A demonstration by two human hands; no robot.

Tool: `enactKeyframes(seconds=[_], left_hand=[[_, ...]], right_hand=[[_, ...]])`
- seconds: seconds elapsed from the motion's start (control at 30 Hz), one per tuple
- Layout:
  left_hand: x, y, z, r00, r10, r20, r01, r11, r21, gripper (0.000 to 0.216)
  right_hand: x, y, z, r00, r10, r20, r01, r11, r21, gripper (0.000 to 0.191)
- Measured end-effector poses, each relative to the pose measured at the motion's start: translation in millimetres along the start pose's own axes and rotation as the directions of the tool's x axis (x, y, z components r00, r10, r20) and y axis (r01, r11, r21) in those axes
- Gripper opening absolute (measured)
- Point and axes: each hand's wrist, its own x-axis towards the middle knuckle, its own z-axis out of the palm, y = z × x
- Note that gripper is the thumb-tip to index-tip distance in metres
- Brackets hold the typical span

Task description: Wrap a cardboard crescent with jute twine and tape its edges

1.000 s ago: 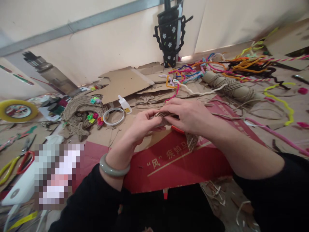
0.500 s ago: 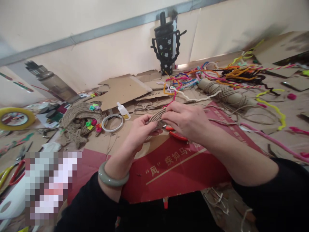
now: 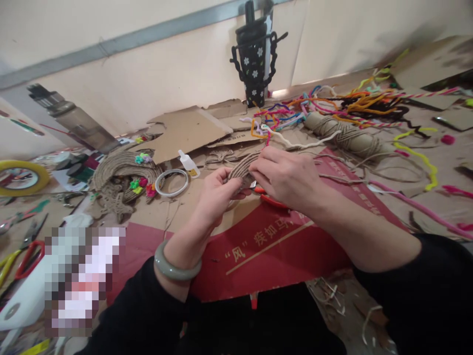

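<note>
Rows of brown twine (image 3: pixel 242 170) lie side by side in a curved piece between my hands. My left hand (image 3: pixel 219 192) pinches its left end, thumb on top and fingers beneath. Over the right end, my right hand (image 3: pixel 283 175) presses its fingertips together on the twine; what lies under them is hidden. A red-handled cutting tool (image 3: pixel 275 201) rests on the red printed sheet (image 3: pixel 266 264) below my hands, partly covered by the right one. To the left lie a white ring (image 3: pixel 172 183) and a small glue bottle (image 3: pixel 189 164).
A finished-looking twine arch (image 3: pixel 121 167) with coloured flowers lies left. A twine roll (image 3: pixel 345 135) and tangled pipe cleaners (image 3: pixel 369 106) are at the right. A black tumbler (image 3: pixel 254 61) and grey bottle (image 3: pixel 83 123) stand at the back. Scissors (image 3: pixel 29 256) and yellow tape (image 3: pixel 22 178) lie far left.
The camera view has shifted slightly. My right fingers have moved a little along the twine, and more of its rows show between my hands. Both hands keep hold of the piece.
</note>
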Motion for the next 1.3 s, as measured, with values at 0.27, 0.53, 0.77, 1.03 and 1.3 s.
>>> enactKeyframes(seconds=[0.27,0.53,0.77,1.03,1.3], left_hand=[[1,-2,3,1.0,0.014,-0.02,-0.014,1.0,-0.003,0.013],[0,-6,5,0.999,0.053,-0.001,-0.053,0.999,0.007,0.016],[-1,-5,3,0.994,-0.049,0.094,0.043,0.997,0.064,0.024],[2,-5,-2,0.987,-0.001,0.159,-0.015,0.995,0.099,0.013],[5,-11,-1,0.981,0.021,0.191,-0.036,0.997,0.075,0.018]], right_hand=[[0,-1,7,0.997,0.061,-0.049,-0.058,0.997,0.052,0.028],[-1,3,8,0.984,0.153,-0.093,-0.139,0.981,0.135,0.035],[-2,10,7,0.996,0.075,-0.056,-0.068,0.991,0.116,0.037],[-6,8,4,0.999,-0.001,-0.032,0.003,0.998,0.065,0.032],[-6,14,2,0.995,-0.094,-0.022,0.096,0.992,0.086,0.025]])
